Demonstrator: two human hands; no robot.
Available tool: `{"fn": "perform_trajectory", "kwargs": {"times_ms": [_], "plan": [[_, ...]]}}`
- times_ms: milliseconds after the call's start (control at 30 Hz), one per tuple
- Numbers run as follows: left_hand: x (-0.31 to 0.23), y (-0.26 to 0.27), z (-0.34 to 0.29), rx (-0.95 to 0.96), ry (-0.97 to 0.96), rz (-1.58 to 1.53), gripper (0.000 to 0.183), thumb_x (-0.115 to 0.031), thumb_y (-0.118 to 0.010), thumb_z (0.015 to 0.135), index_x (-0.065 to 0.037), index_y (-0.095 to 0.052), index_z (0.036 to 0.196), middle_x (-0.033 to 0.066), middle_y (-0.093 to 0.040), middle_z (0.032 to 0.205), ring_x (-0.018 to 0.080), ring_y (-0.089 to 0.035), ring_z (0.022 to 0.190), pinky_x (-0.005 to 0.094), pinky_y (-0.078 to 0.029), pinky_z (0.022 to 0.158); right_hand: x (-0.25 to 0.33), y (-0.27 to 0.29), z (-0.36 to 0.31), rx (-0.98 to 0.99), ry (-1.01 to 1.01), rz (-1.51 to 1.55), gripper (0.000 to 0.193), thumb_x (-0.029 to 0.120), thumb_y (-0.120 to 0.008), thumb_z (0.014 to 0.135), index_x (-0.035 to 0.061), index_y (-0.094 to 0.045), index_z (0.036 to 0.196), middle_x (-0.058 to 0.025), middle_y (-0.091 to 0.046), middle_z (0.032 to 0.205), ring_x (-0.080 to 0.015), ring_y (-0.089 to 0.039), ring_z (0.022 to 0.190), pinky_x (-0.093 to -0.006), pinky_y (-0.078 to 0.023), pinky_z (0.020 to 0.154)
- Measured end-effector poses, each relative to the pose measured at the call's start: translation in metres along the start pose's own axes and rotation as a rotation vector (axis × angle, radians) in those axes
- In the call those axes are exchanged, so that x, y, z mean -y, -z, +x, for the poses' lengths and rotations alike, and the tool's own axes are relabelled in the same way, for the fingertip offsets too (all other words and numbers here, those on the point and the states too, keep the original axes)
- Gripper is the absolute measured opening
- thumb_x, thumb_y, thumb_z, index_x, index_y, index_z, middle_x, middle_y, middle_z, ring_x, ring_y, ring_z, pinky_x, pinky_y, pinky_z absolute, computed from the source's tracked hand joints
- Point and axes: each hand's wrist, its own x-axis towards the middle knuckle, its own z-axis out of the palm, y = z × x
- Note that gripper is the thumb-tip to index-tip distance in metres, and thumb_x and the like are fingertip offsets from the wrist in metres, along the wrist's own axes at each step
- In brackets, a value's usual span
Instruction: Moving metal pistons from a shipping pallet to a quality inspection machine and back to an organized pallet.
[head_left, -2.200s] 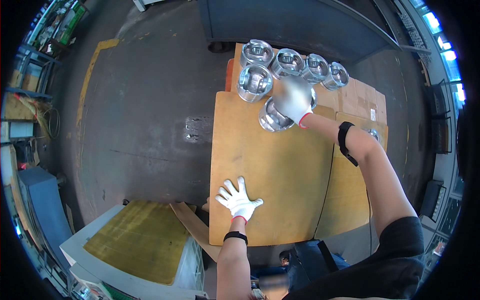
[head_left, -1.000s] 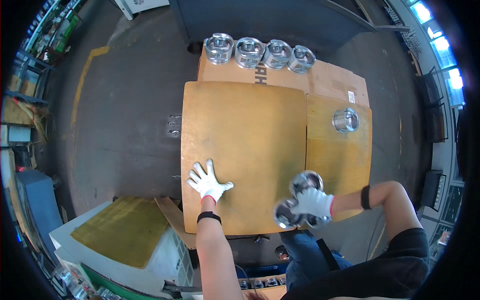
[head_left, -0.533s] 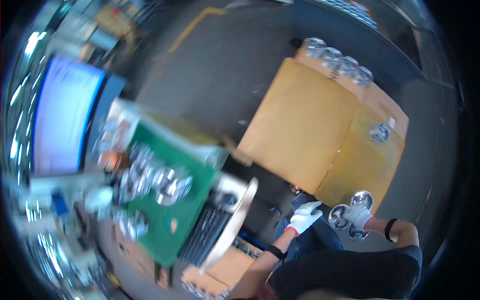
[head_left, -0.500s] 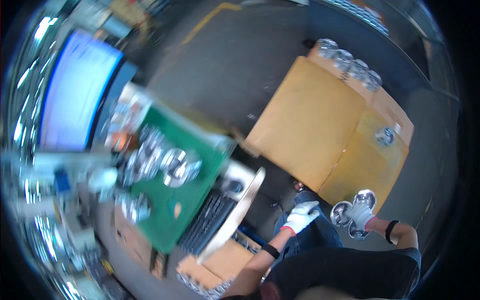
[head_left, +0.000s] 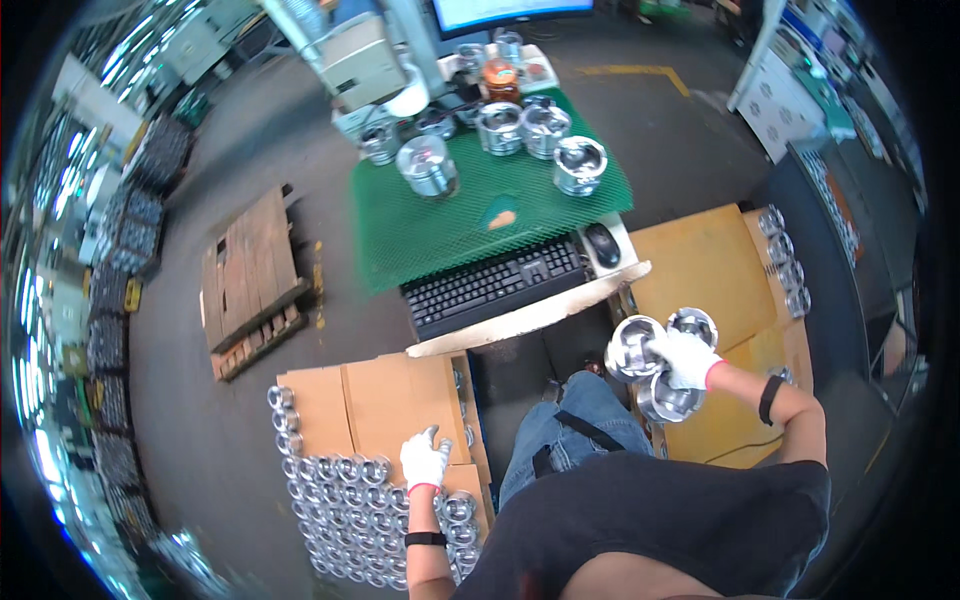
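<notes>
My right hand [head_left: 688,360], in a white glove, grips a cluster of three shiny metal pistons [head_left: 634,348] with its fingers inside or between them. The cluster is held above the near edge of the cardboard-covered surface on the right. My left hand [head_left: 425,460], also gloved, has its fingers apart and holds nothing. It hovers over the cardboard sheet [head_left: 400,405] at lower left, beside tightly packed rows of pistons [head_left: 345,515]. More pistons [head_left: 580,166] stand on the green mat [head_left: 390,235] of the desk ahead.
A keyboard [head_left: 495,290] and a mouse [head_left: 602,243] rest on the desk's pull-out tray, with a monitor [head_left: 510,12] behind. Several pistons [head_left: 782,248] line the far edge of the right cardboard [head_left: 690,260]. A wooden pallet [head_left: 250,270] lies on the floor at left.
The view has swung left, bringing the desk ahead and the packed rows into sight. My left hand has moved from near my legs to above the left cardboard. My right hand keeps the pistons.
</notes>
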Motion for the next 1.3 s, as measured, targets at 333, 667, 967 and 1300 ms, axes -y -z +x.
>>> {"fn": "perform_trajectory", "kwargs": {"times_ms": [333, 667, 967, 1300], "plan": [[-0.064, 0.008, -0.016, -0.048, -0.013, -0.066, 0.035, -0.03, -0.064, 0.08, -0.006, -0.066, 0.106, 0.0145, -0.067, 0.101, 0.0301, -0.06, 0.098, 0.0401, -0.044, 0.087, 0.062, 0.077, 0.226, 0.0, 0.632, -0.075, 0.049, 0.009, -0.064, 0.062, 0.0099, -0.057, 0.11, -0.0193, -0.06, 0.095, -0.038, -0.057, 0.086, -0.0457, -0.047, 0.076], [-0.132, 0.008, 0.005, -0.136, 0.359, -0.232, 0.035, -0.03, -0.064, 0.079, -0.006, -0.067, 0.104, 0.0149, -0.067, 0.099, 0.0305, -0.062, 0.095, 0.0408, -0.045, 0.087, 0.022, 0.121, 0.383, -0.121, 0.69, -0.21, 0.051, 0.008, -0.061, 0.064, 0.013, -0.059, 0.115, -0.0216, -0.059, 0.092, -0.0384, -0.058, 0.084, -0.0455, -0.048, 0.072], [-0.151, 0.035, 0.085, -0.14, 0.212, -0.17, 0.031, -0.03, -0.059, 0.079, -0.009, -0.067, 0.101, 0.0149, -0.066, 0.092, 0.0306, -0.061, 0.09, 0.0411, -0.045, 0.082, 0.042, 0.143, 0.367, -0.21, 0.55, -0.284, 0.067, 0.009, -0.064, 0.063, 0.0169, -0.05, 0.128, -0.0181, -0.054, 0.102, -0.0346, -0.053, 0.097, -0.0458, -0.041, 0.083], [-0.114, 0.102, 0.151, -0.175, 0.081, -0.211, 0.042, -0.032, -0.056, 0.084, -0.002, -0.061, 0.113, 0.0174, -0.064, 0.104, 0.034, -0.057, 0.102, 0.0415, -0.044, 0.091, 0.033, 0.127, 0.298, -0.299, 0.411, -0.319, 0.054, 0.002, -0.063, 0.056, 0.0096, -0.061, 0.109, -0.0114, -0.063, 0.082, -0.0294, -0.057, 0.076, -0.0404, -0.042, 0.076]]}}
